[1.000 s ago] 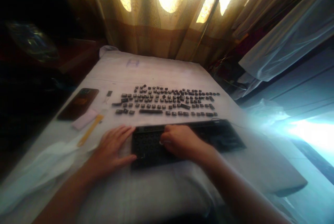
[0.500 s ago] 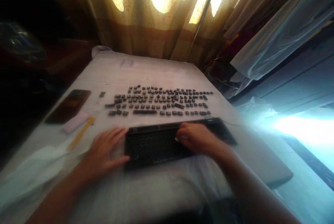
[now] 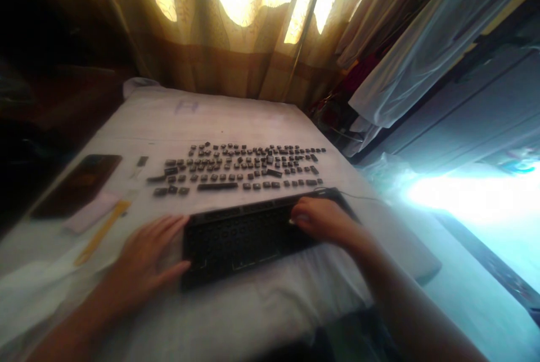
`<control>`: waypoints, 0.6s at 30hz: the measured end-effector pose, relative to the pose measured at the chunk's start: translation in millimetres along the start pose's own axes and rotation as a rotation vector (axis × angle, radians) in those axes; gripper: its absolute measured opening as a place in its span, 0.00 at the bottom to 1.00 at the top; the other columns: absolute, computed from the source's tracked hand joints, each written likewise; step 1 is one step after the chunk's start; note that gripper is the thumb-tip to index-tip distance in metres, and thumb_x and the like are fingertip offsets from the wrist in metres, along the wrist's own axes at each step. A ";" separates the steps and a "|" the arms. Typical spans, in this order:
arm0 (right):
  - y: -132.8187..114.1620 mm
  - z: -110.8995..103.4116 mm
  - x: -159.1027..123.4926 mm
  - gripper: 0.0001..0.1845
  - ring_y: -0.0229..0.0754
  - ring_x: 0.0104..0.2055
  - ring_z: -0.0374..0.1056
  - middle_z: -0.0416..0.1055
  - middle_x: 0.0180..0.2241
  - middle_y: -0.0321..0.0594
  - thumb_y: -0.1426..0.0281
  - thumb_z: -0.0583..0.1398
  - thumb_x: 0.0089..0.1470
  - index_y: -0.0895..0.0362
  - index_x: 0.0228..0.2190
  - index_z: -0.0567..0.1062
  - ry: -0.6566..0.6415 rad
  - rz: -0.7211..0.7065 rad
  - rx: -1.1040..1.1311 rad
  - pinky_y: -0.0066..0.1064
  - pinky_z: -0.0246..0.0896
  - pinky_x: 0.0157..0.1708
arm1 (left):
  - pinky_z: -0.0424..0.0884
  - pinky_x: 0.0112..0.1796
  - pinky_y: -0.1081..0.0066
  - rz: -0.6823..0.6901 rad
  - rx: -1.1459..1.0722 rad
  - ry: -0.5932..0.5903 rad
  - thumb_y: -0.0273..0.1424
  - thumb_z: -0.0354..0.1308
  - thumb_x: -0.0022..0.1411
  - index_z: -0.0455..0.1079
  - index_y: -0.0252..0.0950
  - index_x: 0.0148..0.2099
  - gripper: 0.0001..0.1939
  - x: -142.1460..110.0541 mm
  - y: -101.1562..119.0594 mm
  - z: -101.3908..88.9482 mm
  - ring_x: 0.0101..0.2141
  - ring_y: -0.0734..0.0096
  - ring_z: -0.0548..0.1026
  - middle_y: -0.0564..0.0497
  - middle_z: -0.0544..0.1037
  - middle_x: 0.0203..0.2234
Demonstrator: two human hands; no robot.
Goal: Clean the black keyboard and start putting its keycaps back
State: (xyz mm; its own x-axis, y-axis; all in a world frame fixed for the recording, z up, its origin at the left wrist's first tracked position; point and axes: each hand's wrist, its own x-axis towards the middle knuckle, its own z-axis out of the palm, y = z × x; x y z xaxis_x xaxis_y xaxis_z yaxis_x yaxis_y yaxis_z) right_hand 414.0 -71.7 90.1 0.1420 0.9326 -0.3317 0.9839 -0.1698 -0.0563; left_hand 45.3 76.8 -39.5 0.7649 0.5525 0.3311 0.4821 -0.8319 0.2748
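Observation:
A black keyboard frame (image 3: 240, 238) with its keycaps removed lies on the white cloth near me. My left hand (image 3: 145, 258) rests flat at its left end, fingers stretched out, thumb against the front corner. Over the right part of the frame my right hand (image 3: 323, 218) is curled, fingertips pressed down on it; what they hold, if anything, is hidden. Beyond the frame several loose black keycaps (image 3: 240, 166) are laid out in rows, with the long space bar (image 3: 217, 186) in the nearest row.
A dark phone (image 3: 78, 185) lies at the left, with a pale pink slip (image 3: 90, 211) and a yellow tool (image 3: 102, 231) beside it. A thin cable (image 3: 358, 198) leaves the keyboard's right end. Curtains (image 3: 219, 30) hang behind the table. The table edge drops off at the right.
My right hand has slid rightward along the keyboard frame from its middle to its right part. The left hand has stayed at the left end. The view has shifted.

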 end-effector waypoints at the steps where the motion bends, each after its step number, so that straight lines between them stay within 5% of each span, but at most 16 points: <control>1: 1.6 -0.1 0.0 0.13 0.45 0.43 0.75 0.78 0.43 0.43 0.74 0.59 0.58 0.53 0.40 0.82 0.002 0.007 -0.001 0.31 0.64 0.42 | 0.65 0.56 0.48 0.004 0.002 0.004 0.55 0.55 0.62 0.51 0.52 0.71 0.39 0.1 -0.7 0.3 0.59 0.45 0.69 0.46 0.69 0.62; 12: 26.8 8.3 -11.1 0.12 0.44 0.44 0.73 0.79 0.43 0.43 0.75 0.60 0.56 0.55 0.41 0.80 0.113 0.058 0.101 0.33 0.63 0.46 | 0.66 0.55 0.49 0.013 0.014 0.013 0.51 0.51 0.66 0.52 0.49 0.71 0.34 2.4 -0.3 0.6 0.58 0.46 0.70 0.46 0.71 0.61; 18: -25.6 14.0 -7.5 0.06 0.39 0.37 0.71 0.76 0.37 0.40 0.75 0.61 0.57 0.56 0.36 0.79 0.326 -0.174 0.295 0.30 0.62 0.40 | 0.64 0.58 0.49 -0.019 -0.008 -0.020 0.48 0.47 0.69 0.52 0.50 0.70 0.31 2.5 3.5 0.1 0.60 0.49 0.68 0.47 0.70 0.62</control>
State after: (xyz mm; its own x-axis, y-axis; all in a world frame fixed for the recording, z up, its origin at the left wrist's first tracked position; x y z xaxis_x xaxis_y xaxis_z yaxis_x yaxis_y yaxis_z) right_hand 386.2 -78.9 80.8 0.0516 0.9985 0.0171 0.9297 -0.0417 -0.3659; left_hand 48.9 75.3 -37.9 0.7643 0.5667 0.3077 0.4930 -0.8211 0.2875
